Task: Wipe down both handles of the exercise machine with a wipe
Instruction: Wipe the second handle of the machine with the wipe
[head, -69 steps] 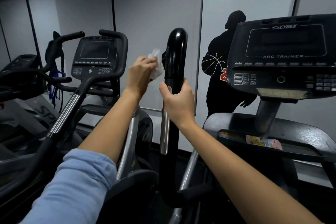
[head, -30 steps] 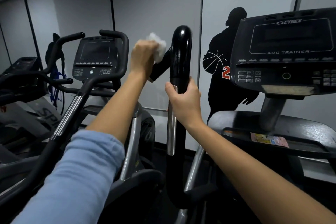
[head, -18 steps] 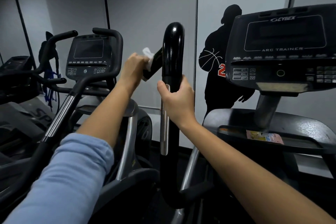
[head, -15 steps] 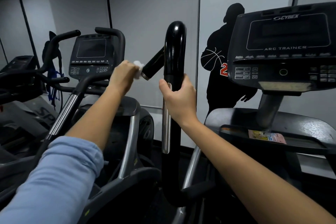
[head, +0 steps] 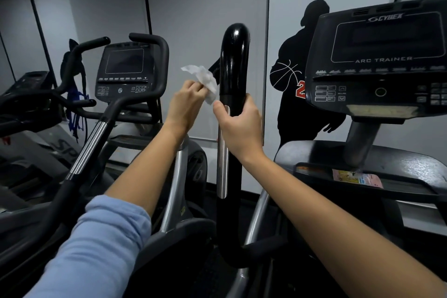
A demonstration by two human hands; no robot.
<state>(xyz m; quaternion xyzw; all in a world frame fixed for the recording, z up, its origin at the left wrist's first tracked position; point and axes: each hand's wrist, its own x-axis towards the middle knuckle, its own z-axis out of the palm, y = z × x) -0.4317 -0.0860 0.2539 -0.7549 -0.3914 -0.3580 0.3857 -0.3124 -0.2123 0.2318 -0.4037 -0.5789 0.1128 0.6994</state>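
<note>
Both hands work at the centre of the frame. At left of centre, the left hand (head: 187, 104) pinches a crumpled white wipe (head: 202, 80) between its fingertips, the wipe sticking up and lying just beside the glossy black handle (head: 234, 60), whether touching it I cannot tell. Right of it, the right hand (head: 239, 126) is wrapped around that upright handle below its curved top, thumb across a metal strip (head: 222, 152) on the handle's left side. A console (head: 377, 60) marked ARC TRAINER fills the upper right of the frame. A second machine with its own console (head: 124, 70) stands at the left. On the wall behind, between the handle and the console, is a black basketball-player silhouette (head: 297, 84).
</note>
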